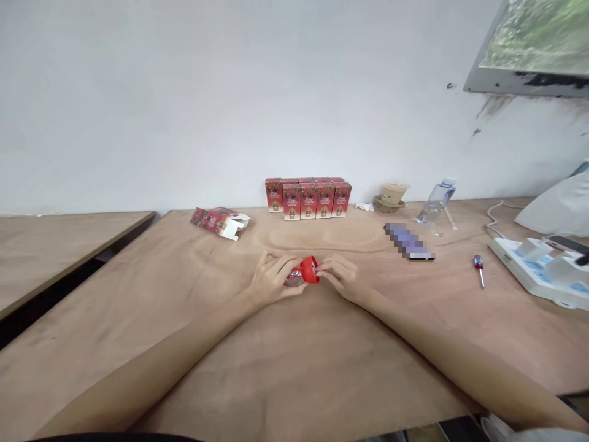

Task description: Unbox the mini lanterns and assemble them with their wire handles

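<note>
My left hand is wrapped around a small snow globe, which lies on its side with its clear part toward the palm. Its red base points to the right, and the underside shows a pale inner part. At that underside my right hand has its thumb and fingertips pinched together. Whether a tiny piece sits between those fingertips is too small to make out. Both hands are just above the middle of the wooden table.
Several red printed boxes stand in rows by the wall. An opened red box lies to their left. Rightward are a cup, a tilted water bottle, a phone, a screwdriver and a power strip.
</note>
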Available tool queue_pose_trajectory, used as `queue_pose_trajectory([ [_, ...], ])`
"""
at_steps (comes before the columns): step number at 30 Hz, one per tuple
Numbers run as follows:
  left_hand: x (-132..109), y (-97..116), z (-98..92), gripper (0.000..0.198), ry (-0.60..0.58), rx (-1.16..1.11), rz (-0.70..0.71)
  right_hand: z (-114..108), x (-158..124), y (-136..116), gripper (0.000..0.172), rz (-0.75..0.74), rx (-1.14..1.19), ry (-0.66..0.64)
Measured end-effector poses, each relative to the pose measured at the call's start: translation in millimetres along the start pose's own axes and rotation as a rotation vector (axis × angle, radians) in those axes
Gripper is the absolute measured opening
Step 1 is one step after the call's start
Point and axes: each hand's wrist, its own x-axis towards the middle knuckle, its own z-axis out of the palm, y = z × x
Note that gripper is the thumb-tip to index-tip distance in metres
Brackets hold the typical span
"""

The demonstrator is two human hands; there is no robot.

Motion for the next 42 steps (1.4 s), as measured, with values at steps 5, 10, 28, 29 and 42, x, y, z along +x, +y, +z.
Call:
queue_pose_trajectory([
  [5,1,0,-0.8,0.035,0.018,-0.013,0.011,-1,0,-3,0.013,0.135,0.070,0.005],
  [10,-1,-2,0.3,0.034,0.016,-0.059,0.100,0,2,-7,0.018,0.246,0.186,0.038],
  [28,-2,-1,2.4,0.031,0.009,-0.054,0.109,5,-2,-12,0.024,0.095,0.024,-0.046],
  [29,-2,-1,2.1,0.031,0.011,-0.049,0.115,5,-2,-11,0.025,0.062,-0.017,-0.060],
  [42,-1,2,1.4,0.032,0.025,-0.084,0.174,10,-3,-10,0.020,-0.078,-0.232,0.018],
])
